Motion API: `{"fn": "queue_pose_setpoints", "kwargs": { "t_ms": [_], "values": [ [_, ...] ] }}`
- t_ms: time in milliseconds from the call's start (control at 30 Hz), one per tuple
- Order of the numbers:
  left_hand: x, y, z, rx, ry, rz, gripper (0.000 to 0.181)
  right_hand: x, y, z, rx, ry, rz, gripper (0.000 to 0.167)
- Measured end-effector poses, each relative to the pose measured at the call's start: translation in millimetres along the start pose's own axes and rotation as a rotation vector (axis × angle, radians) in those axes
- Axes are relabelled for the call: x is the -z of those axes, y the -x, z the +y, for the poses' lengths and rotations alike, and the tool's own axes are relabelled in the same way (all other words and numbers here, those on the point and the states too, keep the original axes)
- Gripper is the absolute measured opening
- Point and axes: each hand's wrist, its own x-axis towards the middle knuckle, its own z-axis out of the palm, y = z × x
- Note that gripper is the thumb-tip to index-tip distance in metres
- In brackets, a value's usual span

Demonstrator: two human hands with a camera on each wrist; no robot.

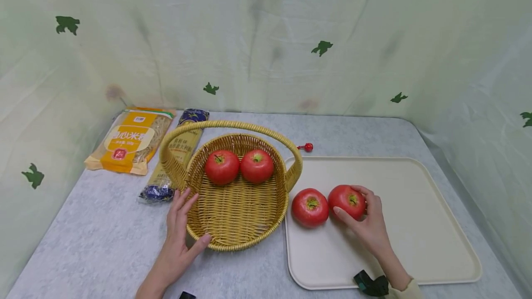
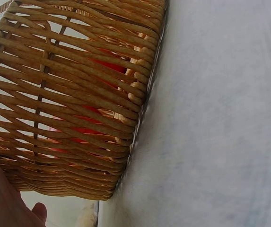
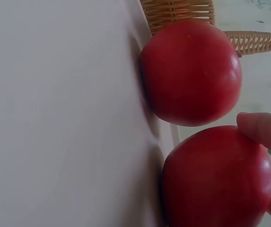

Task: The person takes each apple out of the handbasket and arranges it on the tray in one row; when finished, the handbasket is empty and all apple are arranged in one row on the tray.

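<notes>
A yellow wicker basket (image 1: 238, 216) with a tall handle holds two red apples (image 1: 222, 167) side by side at its back. My left hand (image 1: 178, 239) lies along the basket's left front rim, fingers spread; in the left wrist view it is beside the woven wall (image 2: 69, 104). On a cream tray (image 1: 407, 216) two more apples rest close together. My right hand (image 1: 370, 225) grips the right one (image 1: 345, 200) between thumb and fingers; the left one (image 1: 310, 207) is untouched. The right wrist view has the gripped apple (image 3: 215, 179) below the other apple (image 3: 192, 73).
An orange and clear food bag (image 1: 133, 140) lies at the table's back left, with a long yellow and blue packet (image 1: 155, 179) partly behind the basket handle. A small red item (image 1: 308, 147) sits behind the tray. A pale curtain with green leaves surrounds the table.
</notes>
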Motion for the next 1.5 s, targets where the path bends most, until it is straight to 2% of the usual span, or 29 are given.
{"fn": "queue_pose_setpoints", "kwargs": {
  "t_ms": [433, 767, 1067, 1167, 1367, 1500],
  "values": [
    [0.3, 0.2, 0.0, 0.0, -0.001, -0.002, 0.085, 4.0, -3.3, -1.5, 0.032, 0.055, -0.098, 0.072],
    [-0.4, 0.1, 0.0, 0.001, -0.003, -0.006, 0.088, 4.4, 0.5, -3.5, 0.055, 0.047, -0.095, 0.072],
    [-0.7, 0.5, -1.2, 0.003, 0.002, -0.006, 0.088, 7.9, -3.5, -10.1, 0.086, 0.138, -0.079, 0.067],
    [-0.9, 0.3, -1.6, 0.004, 0.004, -0.007, 0.088, 8.5, -4.2, -13.4, 0.131, 0.146, -0.034, 0.059],
    [-0.6, 0.3, -1.6, 0.008, -0.001, -0.009, 0.088, 8.2, -3.7, -25.6, 0.305, 0.088, 0.109, 0.041],
    [-0.3, 0.5, -1.1, 0.013, -0.004, -0.008, 0.088, 7.6, -1.7, -42.2, 0.379, 0.04, 0.134, 0.037]
  ]
}}
